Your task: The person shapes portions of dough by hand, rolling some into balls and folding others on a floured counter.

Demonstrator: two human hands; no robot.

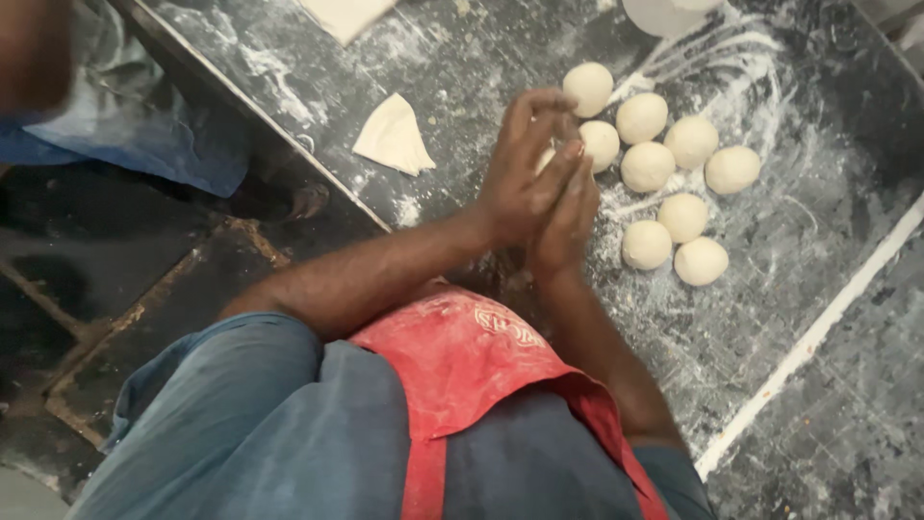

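My left hand and my right hand are pressed together, palm to palm, over the floured black counter. A small piece of pale dough peeks out between them, mostly hidden. Just beyond my fingertips lie several round dough balls in a loose cluster on the counter, the nearest one almost touching my fingers.
A folded triangular piece of flattened dough lies to the left near the counter's edge. Another pale sheet and a white container sit at the top. A white strip runs diagonally at right. A blue cloth is at the left.
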